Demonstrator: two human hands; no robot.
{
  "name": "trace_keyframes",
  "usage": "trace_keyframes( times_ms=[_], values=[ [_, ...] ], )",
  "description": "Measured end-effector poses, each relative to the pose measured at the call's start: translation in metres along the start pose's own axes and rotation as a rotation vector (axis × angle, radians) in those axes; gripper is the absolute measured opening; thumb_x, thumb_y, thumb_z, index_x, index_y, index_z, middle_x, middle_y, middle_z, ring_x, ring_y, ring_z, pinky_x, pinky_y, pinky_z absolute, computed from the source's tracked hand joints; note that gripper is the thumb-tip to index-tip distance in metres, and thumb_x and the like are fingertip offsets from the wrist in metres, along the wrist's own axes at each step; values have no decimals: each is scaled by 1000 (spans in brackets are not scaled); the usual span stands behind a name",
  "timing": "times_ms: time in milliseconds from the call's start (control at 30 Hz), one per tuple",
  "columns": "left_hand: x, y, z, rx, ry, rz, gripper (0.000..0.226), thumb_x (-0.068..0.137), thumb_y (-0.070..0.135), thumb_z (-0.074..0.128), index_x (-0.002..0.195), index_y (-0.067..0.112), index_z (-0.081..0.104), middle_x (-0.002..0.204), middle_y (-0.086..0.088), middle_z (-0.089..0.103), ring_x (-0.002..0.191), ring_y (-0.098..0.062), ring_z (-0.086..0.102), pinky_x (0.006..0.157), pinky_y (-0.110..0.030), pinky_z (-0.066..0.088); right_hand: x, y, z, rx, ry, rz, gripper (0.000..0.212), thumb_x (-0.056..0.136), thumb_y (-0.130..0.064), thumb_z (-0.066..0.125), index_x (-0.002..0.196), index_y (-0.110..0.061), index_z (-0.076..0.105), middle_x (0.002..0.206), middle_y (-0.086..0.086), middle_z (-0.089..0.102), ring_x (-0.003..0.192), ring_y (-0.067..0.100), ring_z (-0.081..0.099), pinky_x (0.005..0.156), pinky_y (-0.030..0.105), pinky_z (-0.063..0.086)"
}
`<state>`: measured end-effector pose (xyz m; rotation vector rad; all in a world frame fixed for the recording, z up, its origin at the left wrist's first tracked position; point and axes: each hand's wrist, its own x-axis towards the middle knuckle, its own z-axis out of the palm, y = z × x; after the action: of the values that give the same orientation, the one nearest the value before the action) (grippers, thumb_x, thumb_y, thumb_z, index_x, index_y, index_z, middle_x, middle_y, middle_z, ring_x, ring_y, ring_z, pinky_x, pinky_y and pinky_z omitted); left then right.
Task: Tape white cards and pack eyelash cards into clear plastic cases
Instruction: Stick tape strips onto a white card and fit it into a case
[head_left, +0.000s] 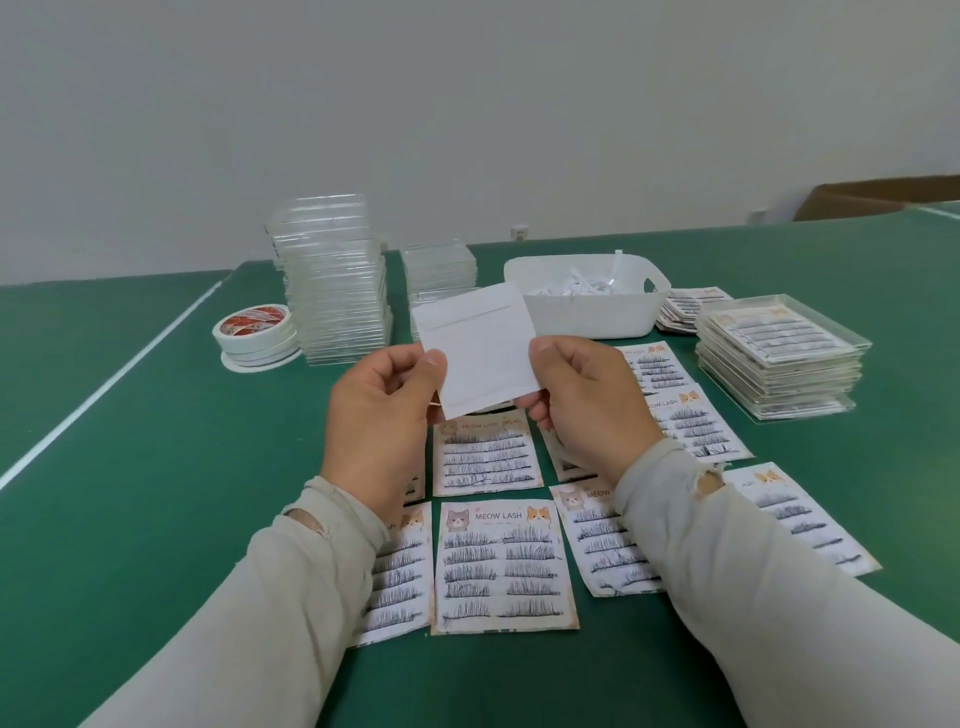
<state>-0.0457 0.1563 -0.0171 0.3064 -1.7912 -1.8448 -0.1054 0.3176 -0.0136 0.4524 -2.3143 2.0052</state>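
Head view shows both hands raised over the green table (156, 467), the left hand (382, 415) and right hand (582, 400) each pinching a lower corner of a white card (478, 343) with a tape strip across it, above the laid-out eyelash cards (501, 566). Held only at its edges, the thin card could bow or slip. Its tape might then stick crookedly or catch lashes below.
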Motion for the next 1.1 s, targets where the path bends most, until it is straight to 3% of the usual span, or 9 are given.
trace_keyframes(
  times_ms=[133, 233, 300, 400, 533, 600, 767, 933, 1100],
  values=[
    [-1, -2, 2, 1, -9, 17, 12, 97, 19, 67, 91, 18, 76, 84, 0, 78, 70, -9, 68, 65, -21, 57, 3, 1, -3, -91, 116, -43, 50, 107, -36, 42, 79, 1, 62, 66, 15, 61, 59, 16, 54, 62, 35, 49],
    [-1, -2, 2, 4, -14, 24, 14, 98, 18, 66, 88, 18, 76, 83, 0, 78, 70, -9, 68, 64, -21, 56, 6, 2, -3, -25, 203, -1, 36, 103, -33, 50, 79, -13, 68, 65, -1, 67, 63, 15, 58, 69, 40, 52],
    [0, -3, 2, 7, -17, 20, 16, 98, 19, 65, 86, 18, 77, 85, -1, 78, 73, -12, 69, 68, -25, 59, 8, 2, -3, 19, 261, -3, 14, 98, -23, 61, 86, -18, 66, 77, 1, 70, 67, 15, 62, 69, 36, 55],
    [0, -3, 3, 36, -29, 31, 17, 98, 21, 64, 87, 17, 76, 88, -2, 78, 81, -19, 72, 79, -37, 63, 7, -2, -3, 215, 209, 17, 11, 88, -17, 66, 97, -22, 66, 87, 1, 71, 65, 4, 66, 59, 22, 53],
    [-2, -4, 5, 51, -38, 39, 15, 96, 17, 66, 86, 16, 77, 88, -4, 77, 79, -16, 69, 87, -46, 61, 2, -5, -2, 306, 70, 27, 15, 75, -31, 68, 87, -27, 76, 87, -5, 78, 78, 8, 73, 64, 24, 55],
    [-2, -4, 5, 53, -46, 46, 15, 95, 16, 66, 84, 15, 77, 87, -7, 76, 75, -14, 66, 85, -47, 60, 0, -5, 0, 307, 54, 0, 9, 77, -32, 72, 80, -25, 78, 84, 0, 78, 76, 11, 73, 62, 25, 57],
    [-3, -5, 5, 59, -77, 83, 16, 94, 14, 66, 81, 15, 76, 84, -12, 74, 71, -14, 61, 72, -40, 59, 2, -1, -2, 315, 81, 8, 38, 79, -32, 74, 83, 3, 61, 82, 15, 61, 77, 23, 56, 72, 39, 50],
    [-6, -2, 7, 6, -127, 59, 18, 96, 17, 67, 78, 17, 70, 72, -3, 61, 63, -11, 53, 58, -24, 49, 1, -2, -2, 331, 38, 40, 13, 79, -28, 67, 76, -16, 65, 81, 10, 54, 76, 22, 52, 66, 34, 44],
    [-5, -3, 6, -5, -132, 72, 16, 95, 20, 69, 83, 11, 67, 78, -11, 59, 71, -21, 50, 67, -34, 45, 5, -2, -1, 400, 90, 115, 17, 72, -30, 58, 83, -17, 63, 78, 9, 53, 71, 22, 49, 59, 34, 37]
  ],
)
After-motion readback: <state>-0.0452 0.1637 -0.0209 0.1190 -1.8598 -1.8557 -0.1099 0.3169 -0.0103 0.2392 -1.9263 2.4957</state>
